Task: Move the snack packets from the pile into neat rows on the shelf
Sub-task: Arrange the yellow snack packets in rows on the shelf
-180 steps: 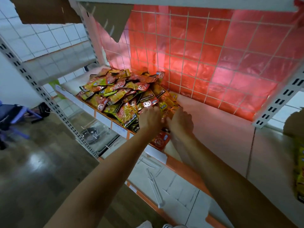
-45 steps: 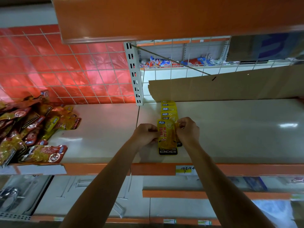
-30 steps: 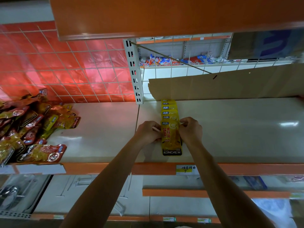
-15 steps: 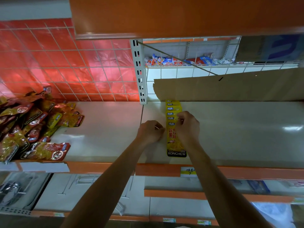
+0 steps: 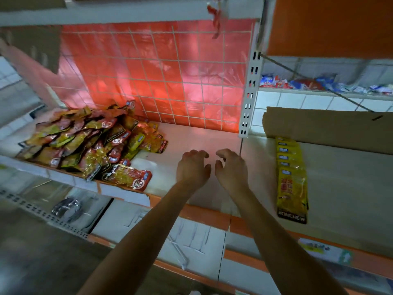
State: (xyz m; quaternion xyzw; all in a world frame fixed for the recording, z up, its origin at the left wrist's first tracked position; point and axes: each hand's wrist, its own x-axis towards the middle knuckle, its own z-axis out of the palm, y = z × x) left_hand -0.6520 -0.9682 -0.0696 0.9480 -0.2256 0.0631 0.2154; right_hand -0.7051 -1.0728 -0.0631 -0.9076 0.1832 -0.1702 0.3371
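view down from head height onto a pale shop shelf (image 5: pixel 350 184) with an orange front edge. at left, a loose pile of snack packets (image 5: pixel 85 141), red, gold and yellow, heaped and overlapping toward the back corner. at the front edge of the pile, one red and yellow packet (image 5: pixel 127 176) lying flat by the shelf lip. at right, past a white slotted upright (image 5: pixel 249 92), a single row of yellow packets (image 5: pixel 291 173), overlapped like shingles from back to front, just before a leaning cardboard sheet (image 5: pixel 329 126).

between pile and row, over bare shelf: left hand (image 5: pixel 192 167) and right hand (image 5: pixel 230 168), side by side, close but apart, fingers loosely curled, gripping nothing, touching no packet. hard to tell whether resting on the shelf or just above it. behind, a wire grid backed with red plastic (image 5: pixel 170 81).

judged early in the job: one short row laid, no second row begun, most packets heaped in the pile. left to do, by the look of it: many more handfuls carried from the pile and laid out in rows beside the first.
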